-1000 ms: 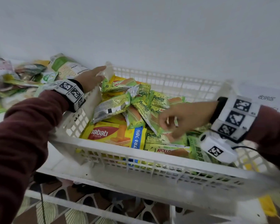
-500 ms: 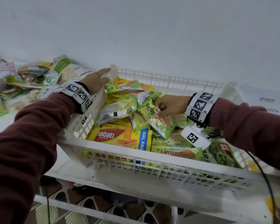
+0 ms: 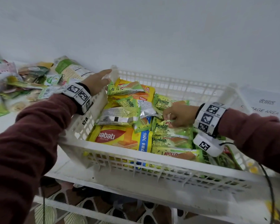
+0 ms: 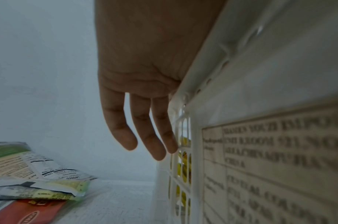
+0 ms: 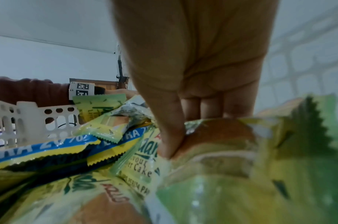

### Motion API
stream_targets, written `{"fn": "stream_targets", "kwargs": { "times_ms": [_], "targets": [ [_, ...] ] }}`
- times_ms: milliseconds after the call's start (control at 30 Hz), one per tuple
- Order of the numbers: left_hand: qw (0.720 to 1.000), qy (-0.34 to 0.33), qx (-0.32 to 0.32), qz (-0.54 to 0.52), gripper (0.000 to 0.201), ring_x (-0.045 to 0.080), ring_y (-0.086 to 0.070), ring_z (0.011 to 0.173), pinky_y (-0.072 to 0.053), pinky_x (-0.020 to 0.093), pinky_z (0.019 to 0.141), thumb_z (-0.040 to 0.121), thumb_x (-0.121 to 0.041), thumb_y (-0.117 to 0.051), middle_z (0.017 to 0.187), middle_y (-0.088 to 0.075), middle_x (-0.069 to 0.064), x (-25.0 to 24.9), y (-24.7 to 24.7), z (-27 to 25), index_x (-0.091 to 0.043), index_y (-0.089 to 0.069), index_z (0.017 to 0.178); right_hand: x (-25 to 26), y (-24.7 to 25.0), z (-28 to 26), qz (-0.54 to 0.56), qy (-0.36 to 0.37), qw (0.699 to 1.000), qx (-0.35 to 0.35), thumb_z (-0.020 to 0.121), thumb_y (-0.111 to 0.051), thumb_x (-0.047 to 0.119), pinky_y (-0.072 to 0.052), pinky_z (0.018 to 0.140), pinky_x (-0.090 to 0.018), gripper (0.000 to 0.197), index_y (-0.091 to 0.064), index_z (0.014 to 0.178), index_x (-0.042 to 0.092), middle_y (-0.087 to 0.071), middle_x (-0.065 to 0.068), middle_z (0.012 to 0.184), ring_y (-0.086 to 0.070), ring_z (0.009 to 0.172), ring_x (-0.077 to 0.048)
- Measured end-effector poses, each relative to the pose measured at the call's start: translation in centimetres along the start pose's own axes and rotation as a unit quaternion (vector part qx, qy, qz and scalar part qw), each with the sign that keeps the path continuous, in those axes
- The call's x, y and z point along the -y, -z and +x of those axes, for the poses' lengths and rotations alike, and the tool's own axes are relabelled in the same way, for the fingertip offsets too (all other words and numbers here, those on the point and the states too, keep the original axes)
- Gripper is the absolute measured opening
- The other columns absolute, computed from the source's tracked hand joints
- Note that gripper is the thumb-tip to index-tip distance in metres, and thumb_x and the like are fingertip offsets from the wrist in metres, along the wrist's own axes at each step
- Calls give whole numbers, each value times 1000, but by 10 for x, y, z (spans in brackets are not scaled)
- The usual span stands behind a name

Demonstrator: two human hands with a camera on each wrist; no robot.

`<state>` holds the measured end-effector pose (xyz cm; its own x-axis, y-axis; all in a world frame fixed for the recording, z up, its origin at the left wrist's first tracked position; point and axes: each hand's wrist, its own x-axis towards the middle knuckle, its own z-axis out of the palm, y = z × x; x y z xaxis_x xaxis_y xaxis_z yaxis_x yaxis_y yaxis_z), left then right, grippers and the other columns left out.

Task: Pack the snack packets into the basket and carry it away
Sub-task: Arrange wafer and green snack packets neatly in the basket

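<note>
A white slatted basket (image 3: 136, 153) holds several snack packets, among them a yellow Nabati wafer pack (image 3: 116, 136). My right hand (image 3: 179, 115) is inside the basket and pinches a green Pandan layer cake packet (image 3: 171, 131) that lies on top of others. In the right wrist view the thumb (image 5: 170, 136) presses into this packet (image 5: 221, 144) with the other fingers curled behind it. My left hand (image 3: 95, 81) rests at the basket's far left corner, and its fingers (image 4: 150, 144) hang straight along the outer wall (image 4: 240, 91), holding nothing.
Loose snack packets (image 3: 23, 81) lie heaped on the white shelf left of the basket, also in the left wrist view (image 4: 30, 174). A white wall stands close behind. A printed label (image 4: 279, 166) is on the basket's side. A paper sign (image 3: 265, 107) lies at the right.
My right hand took a green Pandan packet toward the basket's middle and now holds it low on the other packets. The left hand has stayed at the far left corner.
</note>
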<state>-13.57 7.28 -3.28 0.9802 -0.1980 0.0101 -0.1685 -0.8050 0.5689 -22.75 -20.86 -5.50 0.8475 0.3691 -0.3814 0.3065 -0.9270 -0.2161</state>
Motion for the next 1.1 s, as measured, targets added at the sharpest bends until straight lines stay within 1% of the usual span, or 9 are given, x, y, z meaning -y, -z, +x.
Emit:
{"fn": "stream_targets", "kwargs": {
  "times_ms": [33, 167, 333, 533, 633, 767, 900, 1000, 1100],
  "targets": [
    [1000, -1, 0, -1, 49, 30, -39, 130, -31, 34, 104, 99, -24, -37, 150, -31, 11, 0, 0, 0, -26, -26, 146, 0, -1, 0, 29, -6, 999, 16, 87, -61, 12, -31, 41, -9, 19, -45, 85, 22, -49, 32, 40, -46, 36, 7],
    [1000, 0, -3, -1, 48, 28, -40, 129, -31, 33, 102, 98, -24, -37, 149, -32, 12, -1, 0, -1, -27, -26, 146, 1, 0, -3, 117, -23, 992, 45, 88, -60, 9, -35, 35, -10, 20, -49, 105, 6, -49, 6, 35, -39, 28, 0],
    [1000, -6, -2, 1, 49, 29, -44, 124, -33, 35, 101, 99, -24, -37, 148, -33, 13, 0, 1, -1, -26, -26, 146, 8, -4, -6, -17, 13, 1000, 4, 88, -60, 19, -28, 46, -13, 19, -56, 94, 1, -45, 3, 61, -39, 46, 0],
    [1000, -12, 1, -10, 49, 20, -48, 107, -36, 37, 98, 98, -25, -38, 146, -37, 14, 3, 1, 1, -27, -26, 146, 7, 7, -17, -112, -5, 993, -46, 76, -71, 19, -39, 65, -28, 24, -53, 91, 21, -46, 9, 75, -46, 75, -15],
    [1000, -7, -1, -3, 49, 29, -47, 121, -35, 33, 96, 98, -26, -38, 147, -36, 14, 3, 0, 2, -27, -26, 146, 4, 5, -20, -107, -9, 994, 4, 71, -74, 12, -37, 62, -24, 25, -61, 93, 13, -57, -1, 82, -50, 77, -17],
    [1000, -13, 0, -7, 49, 28, -47, 120, -35, 34, 98, 98, -25, -38, 147, -36, 13, 3, 0, 2, -26, -26, 146, 0, -5, -20, -68, -2, 997, 36, 72, -75, 13, -34, 59, -14, 35, -64, 105, 9, -55, -2, 86, -50, 77, -16],
    [1000, -17, -11, -11, 49, 18, -47, 99, -39, 27, 77, 98, -24, -38, 144, -40, 13, 5, -1, 5, -27, -27, 145, -1, -3, -20, -38, -4, 998, 50, 73, -74, 12, -38, 65, -18, 28, -65, 99, 10, -58, -4, 89, -52, 79, -15],
    [1000, -16, -10, -11, 49, 28, -50, 114, -37, 29, 86, 98, -25, -38, 147, -36, 12, 5, -1, 6, -27, -27, 145, 4, 12, -24, -109, -15, 993, -46, 74, -70, 14, -44, 69, -29, 22, -52, 86, 20, -56, 0, 90, -50, 78, -15],
    [1000, -22, -6, -15, 49, 26, -53, 108, -39, 23, 78, 98, -25, -38, 147, -35, 11, 6, -1, 6, -27, -26, 145, 12, 17, -22, -185, 18, 977, -101, 74, -69, 20, -46, 69, -31, 48, -45, 116, 25, -45, 4, 109, -48, 91, -16]
  ]
}}
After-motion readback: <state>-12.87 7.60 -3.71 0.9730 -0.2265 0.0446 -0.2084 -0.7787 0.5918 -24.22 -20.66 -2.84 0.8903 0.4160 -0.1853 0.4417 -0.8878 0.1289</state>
